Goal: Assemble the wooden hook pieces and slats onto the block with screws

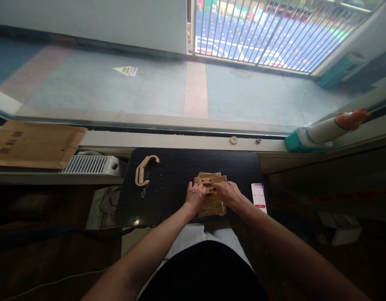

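Observation:
Two short wooden bars with dark holes, an upper wooden bar (206, 180) and a lower wooden bar (209, 190), lie across a tape-wrapped brown pad (213, 207) at the near edge of the table. My left hand (196, 195) is closed on the left end of the lower bar. Above the right side of the bars, my right hand (228, 192) is closed, its fingertips down by a hole; anything pinched there is too small to make out. Farther left on the table sit curved wooden hook pieces (139, 173), with several loose screws (144, 192) close by.
The black table (174, 163) stands against a white window sill (180, 140). A phone (258, 196) lies at its right edge. On the sill are a tape roll (233, 140) and a teal-based object (306, 140). A brown envelope (36, 144) rests over the radiator (89, 164).

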`<state>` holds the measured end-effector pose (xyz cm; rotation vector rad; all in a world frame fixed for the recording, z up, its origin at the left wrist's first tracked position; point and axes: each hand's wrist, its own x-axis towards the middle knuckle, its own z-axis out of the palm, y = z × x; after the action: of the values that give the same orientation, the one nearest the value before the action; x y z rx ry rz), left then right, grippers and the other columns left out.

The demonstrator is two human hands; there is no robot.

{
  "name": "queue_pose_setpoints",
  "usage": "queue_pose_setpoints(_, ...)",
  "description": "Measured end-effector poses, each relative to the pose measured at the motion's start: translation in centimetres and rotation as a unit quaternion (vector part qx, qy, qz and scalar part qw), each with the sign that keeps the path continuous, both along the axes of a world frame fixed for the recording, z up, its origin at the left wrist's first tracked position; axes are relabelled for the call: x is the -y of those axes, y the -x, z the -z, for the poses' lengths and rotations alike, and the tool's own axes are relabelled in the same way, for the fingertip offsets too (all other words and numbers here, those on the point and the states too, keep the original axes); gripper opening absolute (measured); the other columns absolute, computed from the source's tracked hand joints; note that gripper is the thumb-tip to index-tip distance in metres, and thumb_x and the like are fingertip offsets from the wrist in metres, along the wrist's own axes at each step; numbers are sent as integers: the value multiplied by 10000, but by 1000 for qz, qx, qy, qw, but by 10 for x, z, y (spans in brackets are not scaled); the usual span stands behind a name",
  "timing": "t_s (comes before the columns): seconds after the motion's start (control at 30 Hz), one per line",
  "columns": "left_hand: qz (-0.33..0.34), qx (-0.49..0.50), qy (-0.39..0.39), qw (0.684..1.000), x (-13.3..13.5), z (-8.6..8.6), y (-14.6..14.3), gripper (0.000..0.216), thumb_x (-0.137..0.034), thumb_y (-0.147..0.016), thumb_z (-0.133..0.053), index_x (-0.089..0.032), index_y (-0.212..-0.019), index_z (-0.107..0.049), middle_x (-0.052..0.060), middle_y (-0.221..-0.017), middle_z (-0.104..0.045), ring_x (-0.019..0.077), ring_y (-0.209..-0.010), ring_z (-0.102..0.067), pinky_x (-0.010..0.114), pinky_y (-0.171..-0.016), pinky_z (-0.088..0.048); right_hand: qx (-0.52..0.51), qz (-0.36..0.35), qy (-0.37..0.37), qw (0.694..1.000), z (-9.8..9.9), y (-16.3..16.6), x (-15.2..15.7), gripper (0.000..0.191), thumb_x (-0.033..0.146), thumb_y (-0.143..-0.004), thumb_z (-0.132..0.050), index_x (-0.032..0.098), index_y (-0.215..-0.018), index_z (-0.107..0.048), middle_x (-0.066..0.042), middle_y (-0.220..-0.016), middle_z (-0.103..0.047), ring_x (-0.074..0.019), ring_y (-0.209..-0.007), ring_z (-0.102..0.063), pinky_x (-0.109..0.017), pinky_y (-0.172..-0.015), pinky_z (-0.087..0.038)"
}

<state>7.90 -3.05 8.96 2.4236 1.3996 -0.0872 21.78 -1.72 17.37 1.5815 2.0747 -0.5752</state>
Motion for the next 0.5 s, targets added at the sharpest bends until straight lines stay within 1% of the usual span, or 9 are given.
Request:
queue_pose_setpoints(0.07,2,-2,-1,1000,0,1,0,254,-109,-857,-399,-145,-864,-650,113,-922,-637,229,-883,-562,438,-847,-323,7,15,7,1000,2,-1,0,267,178,-866,-429,162,-921,-690,-113,-918,-706,-199,-871,-658,-243,-732,-476)
queue_pose_setpoints(0.17,3,-3,-1,1000,0,2,0,256,-110,-860,-397,-146,-858,-650,109,-912,-635,225,-875,-556,429,-833,-327,9,15,2,1000,3,0,0,262,177,-869,-429,170,-909,-688,-103,-909,-707,-203,-871,-658,-256,-726,-479)
queue_pose_setpoints(0.23,1,-2,-3,1000,0,2,0,259,-122,-865,-391,-150,-848,-648,107,-910,-636,224,-870,-551,427,-823,-327,6,-1,-8,1000,1,3,1,255,149,-862,-435,174,-924,-681,-96,-903,-707,-201,-858,-660,-263,-721,-481)
queue_pose_setpoints(0.3,-1,-3,-4,1000,0,2,1,262,-136,-872,-386,-156,-840,-645,104,-915,-637,222,-869,-548,422,-812,-327,-2,-32,-23,999,-2,6,2,259,129,-859,-435,167,-928,-682,-102,-898,-705,-205,-844,-661,-273,-716,-482)
queue_pose_setpoints(0.4,1,-6,-6,1000,0,2,1,269,-134,-875,-377,-161,-841,-643,104,-927,-639,220,-871,-546,416,-804,-325,-12,-69,-27,997,-6,10,3,265,128,-855,-435,140,-886,-698,-126,-871,-703,-218,-821,-663,-281,-708,-485)
queue_pose_setpoints(0.5,4,-7,-6,1000,1,2,0,281,-122,-873,-368,-155,-841,-645,107,-930,-641,227,-873,-549,419,-800,-326,-15,-62,-18,998,-4,11,3,265,128,-848,-439,127,-881,-702,-138,-864,-702,-218,-824,-662,-269,-710,-483)
